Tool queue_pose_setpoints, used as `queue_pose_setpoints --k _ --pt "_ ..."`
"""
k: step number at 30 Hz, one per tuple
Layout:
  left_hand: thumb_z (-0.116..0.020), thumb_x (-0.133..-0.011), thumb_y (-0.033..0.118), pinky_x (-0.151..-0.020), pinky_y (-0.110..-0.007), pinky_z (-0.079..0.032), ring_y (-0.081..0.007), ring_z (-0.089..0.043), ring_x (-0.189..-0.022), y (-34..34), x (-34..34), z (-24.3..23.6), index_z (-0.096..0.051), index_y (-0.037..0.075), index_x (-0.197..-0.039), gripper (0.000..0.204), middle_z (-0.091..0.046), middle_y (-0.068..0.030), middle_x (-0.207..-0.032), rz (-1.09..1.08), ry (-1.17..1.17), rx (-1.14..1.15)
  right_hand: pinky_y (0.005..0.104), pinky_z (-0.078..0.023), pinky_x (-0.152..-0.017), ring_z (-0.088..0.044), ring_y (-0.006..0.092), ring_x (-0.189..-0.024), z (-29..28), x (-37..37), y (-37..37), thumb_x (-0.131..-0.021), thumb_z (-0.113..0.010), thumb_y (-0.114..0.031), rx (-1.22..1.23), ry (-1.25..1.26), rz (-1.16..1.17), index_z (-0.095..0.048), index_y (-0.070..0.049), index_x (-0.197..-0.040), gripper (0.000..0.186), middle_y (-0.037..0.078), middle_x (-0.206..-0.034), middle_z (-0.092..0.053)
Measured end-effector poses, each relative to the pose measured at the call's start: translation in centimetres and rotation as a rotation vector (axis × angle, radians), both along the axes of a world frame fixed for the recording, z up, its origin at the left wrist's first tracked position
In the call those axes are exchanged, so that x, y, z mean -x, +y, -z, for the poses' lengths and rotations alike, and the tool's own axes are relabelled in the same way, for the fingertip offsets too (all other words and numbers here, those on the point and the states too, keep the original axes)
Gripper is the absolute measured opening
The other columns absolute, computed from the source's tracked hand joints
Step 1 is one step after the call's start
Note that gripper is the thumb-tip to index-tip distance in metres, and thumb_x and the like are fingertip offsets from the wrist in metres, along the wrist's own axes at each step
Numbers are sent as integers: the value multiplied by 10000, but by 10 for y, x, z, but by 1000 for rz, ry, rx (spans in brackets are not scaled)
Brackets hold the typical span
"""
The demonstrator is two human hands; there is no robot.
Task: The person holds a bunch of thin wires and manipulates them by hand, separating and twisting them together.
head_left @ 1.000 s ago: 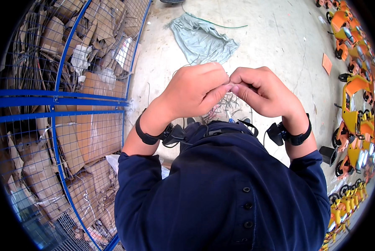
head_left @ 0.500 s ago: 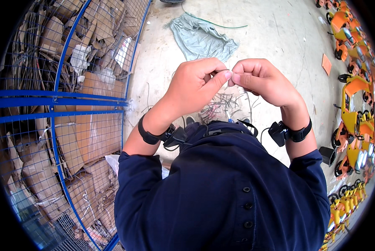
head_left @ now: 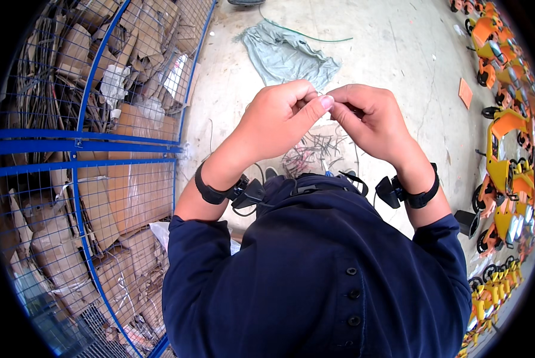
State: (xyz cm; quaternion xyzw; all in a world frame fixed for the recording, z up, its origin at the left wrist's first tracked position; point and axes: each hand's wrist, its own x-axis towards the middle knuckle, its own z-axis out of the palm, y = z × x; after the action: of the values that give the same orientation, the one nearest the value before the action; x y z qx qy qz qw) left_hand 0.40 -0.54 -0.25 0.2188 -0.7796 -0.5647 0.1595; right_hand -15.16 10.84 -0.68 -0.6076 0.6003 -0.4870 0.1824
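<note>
My left hand [head_left: 282, 116] is closed, with its thumb and index finger pinched together above the floor. Against its fingertips presses my right hand [head_left: 372, 122], also closed in a pinch with the fingers curled. Whatever sits between the two pinches is too small and too covered to make out. Below the hands, a heap of short, thin wire-like pieces [head_left: 315, 149], mostly dark with some reddish ones, lies on the floor near my feet.
A grey-green cloth sack [head_left: 285, 56] lies ahead on the concrete floor, a green strip [head_left: 321, 39] beside it. On the left stands a blue mesh cage [head_left: 85, 143] filled with flattened cardboard [head_left: 139, 185]. Rows of orange and yellow small vehicles [head_left: 506, 161] line the right side.
My right hand has turned and shifted slightly, its fingers now overlapping the left fingertips. The thin dark strand seen at the left fingers earlier no longer shows.
</note>
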Motion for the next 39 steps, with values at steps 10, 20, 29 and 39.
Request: queue_pose_setpoints --k 10,20,29,39 --pt "-528 -950 171 -498 -283 -412 -110 -523 -557 -10 -6 -6 -589 11 -791 234 -570 -54 -667 277 47 162 253 -387 -528 -498 72 -591 -8 8 9 -918 -558 -65 -340 -297 -274 -629 -26 -901 83 5 -678 -598" --pt "-484 -981 168 -532 -251 -493 -134 -585 -618 -3 -7 14 -564 -15 -869 229 -613 -105 -770 463 441 -732 212 -328 -546 -427 49 -626 1 14 5 -938 -558 -99 -236 -948 -693 -618 1 -958 118 20 -832 -623" --pt "-445 -991 208 -622 -335 -551 -257 -625 -696 6 9 12 -487 -11 -802 292 -591 -209 -848 532 699 -797 247 -283 -509 -342 92 -546 19 9 -6 -961 -544 -197 3 -1236 -899 -576 4 -938 204 52 -730 -549" --pt "-472 -978 246 -714 -378 -528 -308 -627 -788 5 8 11 -467 38 -742 315 -613 -230 -902 454 697 -898 269 -264 -509 -315 110 -564 26 12 -11 -977 -508 -168 66 -1393 -962 -543 -72 -951 106 -9 -641 -386"
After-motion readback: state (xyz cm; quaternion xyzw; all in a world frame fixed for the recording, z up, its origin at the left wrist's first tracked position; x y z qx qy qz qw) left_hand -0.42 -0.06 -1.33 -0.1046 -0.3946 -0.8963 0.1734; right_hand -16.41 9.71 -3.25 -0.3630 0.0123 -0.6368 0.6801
